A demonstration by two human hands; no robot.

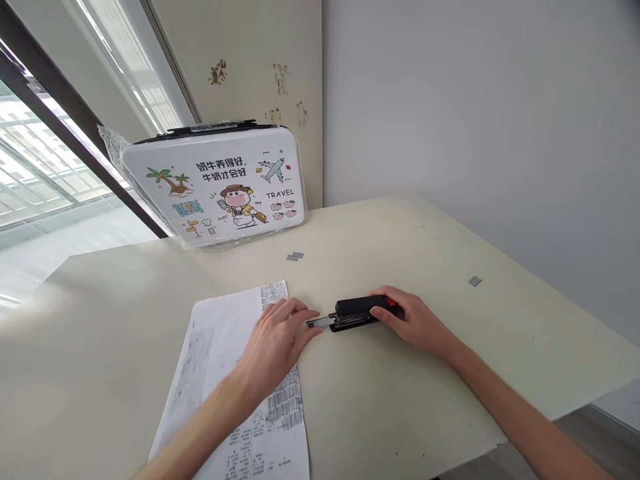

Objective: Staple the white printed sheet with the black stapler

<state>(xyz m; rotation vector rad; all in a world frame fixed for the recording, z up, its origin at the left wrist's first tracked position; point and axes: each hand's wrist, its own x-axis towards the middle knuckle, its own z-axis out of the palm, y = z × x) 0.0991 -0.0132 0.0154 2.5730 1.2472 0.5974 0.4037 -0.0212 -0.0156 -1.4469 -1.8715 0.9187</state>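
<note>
A black stapler [361, 307] with a red patch near its rear lies on the table, its front end facing left. My right hand [410, 317] is closed around the rear part of it. A metal staple tray [321, 322] sticks out of the stapler's front. Its outer end is pinched between the thumb and fingers of my left hand [280, 333]. Under my left wrist and forearm are printed paper sheets [200, 347], partly covered by the arm. Whether staples sit in the tray cannot be made out.
Small grey staple strips [295, 256] lie behind the stapler, and another staple strip [475, 281] is at the right. A white case [180, 160] with cartoon prints, wrapped in plastic, stands at the back of the pale table [380, 247]. A grey wall rises behind and a window is left.
</note>
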